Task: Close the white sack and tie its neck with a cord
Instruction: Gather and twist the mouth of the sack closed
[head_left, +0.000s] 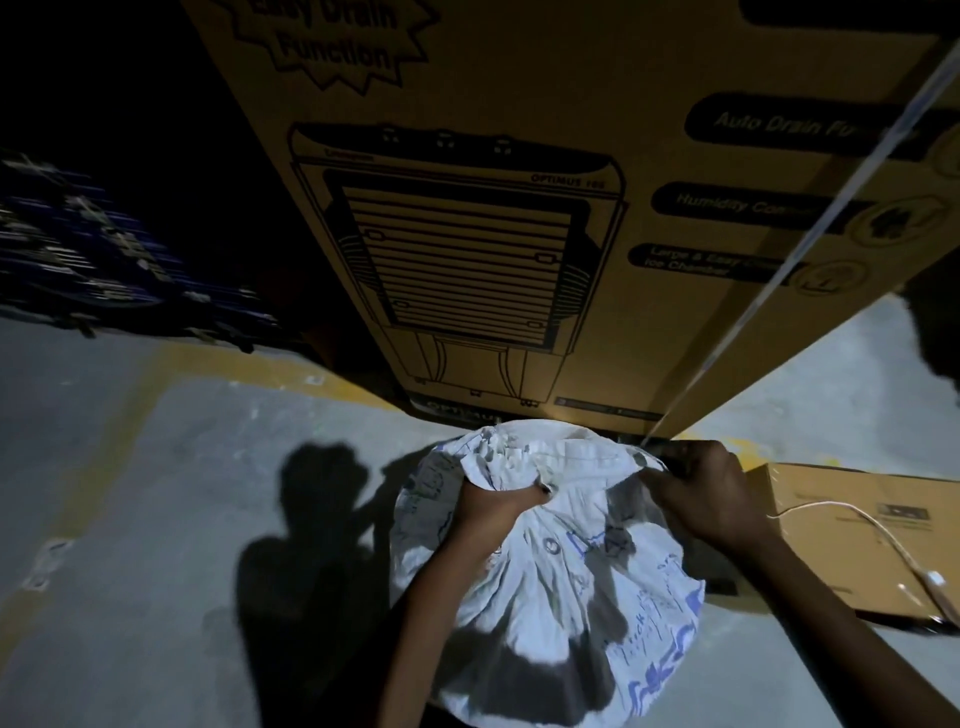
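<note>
A full white sack (550, 587) with blue print stands on the floor right below me. Its top is gathered into a crumpled neck (540, 457). My left hand (493, 501) grips the bunched fabric on the neck's left side. My right hand (701, 493) pinches the fabric's right corner and pulls it sideways. A thin pale cord (852, 512) lies across the small cardboard box at the right, beyond my right wrist; neither hand touches it.
A tall cardboard appliance box (519, 208) with a white strap (779, 270) stands just behind the sack. A small flat carton (852, 540) lies at the right. Grey concrete floor (156, 519) with a yellow line spreads to the left; dark stacked goods (93, 249) sit far left.
</note>
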